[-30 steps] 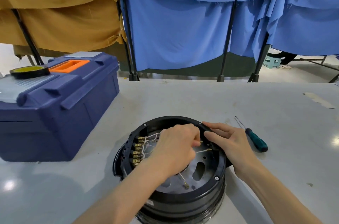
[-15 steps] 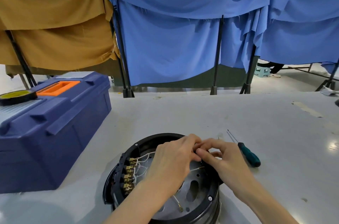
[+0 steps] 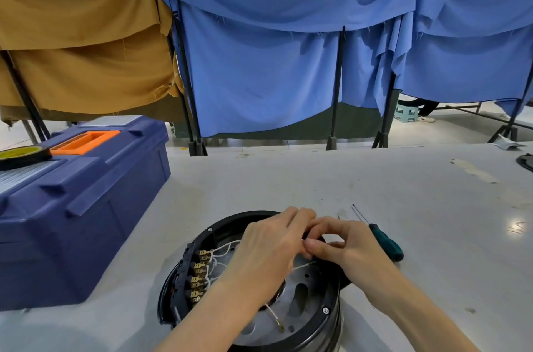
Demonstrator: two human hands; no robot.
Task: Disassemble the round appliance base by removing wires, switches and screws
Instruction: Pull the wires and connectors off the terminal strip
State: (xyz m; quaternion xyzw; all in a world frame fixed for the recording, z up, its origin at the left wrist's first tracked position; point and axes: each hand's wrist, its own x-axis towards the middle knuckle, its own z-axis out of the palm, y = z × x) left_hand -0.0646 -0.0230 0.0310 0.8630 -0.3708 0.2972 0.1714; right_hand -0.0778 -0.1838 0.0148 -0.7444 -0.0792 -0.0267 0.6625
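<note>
The grey desk (image 3: 288,178) carries a blue toolbox (image 3: 86,207) at the left and, at its near edge, the round appliance base (image 3: 317,320), open side up; over its far rim the left grip (image 3: 268,253) and right grip (image 3: 354,248) meet, fingers curled tight, though I cannot tell what they pinch; a screwdriver (image 3: 385,242) lies just beside the right grip; a row of brass terminals (image 3: 199,274) lines the left wall; 1 thin white wire (image 3: 301,266) runs toward the thumbs. My judgement of the risk: tugging the wire rather than its connector could snap it; the unclamped base could skid.
</note>
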